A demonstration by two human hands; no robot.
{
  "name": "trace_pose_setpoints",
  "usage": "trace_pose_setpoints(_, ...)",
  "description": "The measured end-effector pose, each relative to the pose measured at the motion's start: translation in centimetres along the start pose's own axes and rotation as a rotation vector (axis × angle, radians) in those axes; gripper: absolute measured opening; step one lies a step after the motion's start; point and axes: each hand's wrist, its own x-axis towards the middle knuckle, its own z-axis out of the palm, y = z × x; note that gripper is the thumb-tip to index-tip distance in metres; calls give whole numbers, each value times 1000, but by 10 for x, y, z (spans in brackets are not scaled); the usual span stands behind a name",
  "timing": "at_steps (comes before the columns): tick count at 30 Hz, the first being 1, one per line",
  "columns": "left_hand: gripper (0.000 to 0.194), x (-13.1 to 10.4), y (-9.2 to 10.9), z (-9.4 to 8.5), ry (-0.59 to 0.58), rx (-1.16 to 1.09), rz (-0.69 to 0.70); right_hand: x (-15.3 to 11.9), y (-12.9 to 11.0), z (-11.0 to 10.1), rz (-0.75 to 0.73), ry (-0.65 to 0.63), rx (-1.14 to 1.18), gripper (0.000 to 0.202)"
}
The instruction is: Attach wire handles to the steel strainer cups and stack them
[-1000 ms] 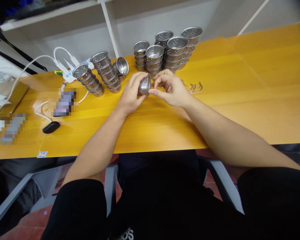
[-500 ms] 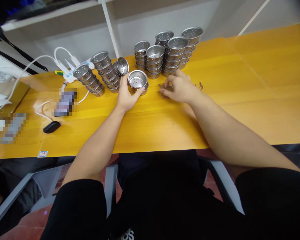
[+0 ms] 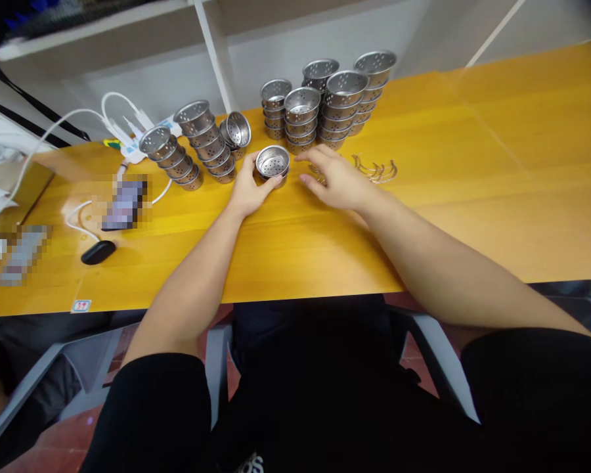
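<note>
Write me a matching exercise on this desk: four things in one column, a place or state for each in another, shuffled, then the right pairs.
1. Left grip
2. Sticker
3. Wires
4. Right grip

A. At the front edge of the desk
B. Open, with nothing visibly held
C. Holding a metal cup
D. Thin and curved, lying in a loose cluster

Right pairs: 1-C, 2-A, 3-D, 4-B

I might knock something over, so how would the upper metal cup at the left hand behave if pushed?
The upper cup looks like hollow, perforated metal, so probably stiff and fairly light. Its round wall suggests it could roll if tipped sideways.
</note>
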Motion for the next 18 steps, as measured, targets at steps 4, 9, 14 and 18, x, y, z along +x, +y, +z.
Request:
trace_pose_setpoints(4, 121, -1, 3, -1, 7, -17, -38, 0, -20, 3, -67, -83, 92, 74)
trace_pose_setpoints(9, 119, 0, 6, -4, -40, -63, -94, 0, -21, 2, -72, -71, 120, 70)
trace_pose_setpoints(14, 117, 0, 8, -4, -65, -54, -69, 0, -23, 1, -9, -49, 158, 63)
trace_pose_setpoints(18, 122, 0, 10, -3, -48, -57, -57, 0, -23, 5, 22, -48, 224, 64)
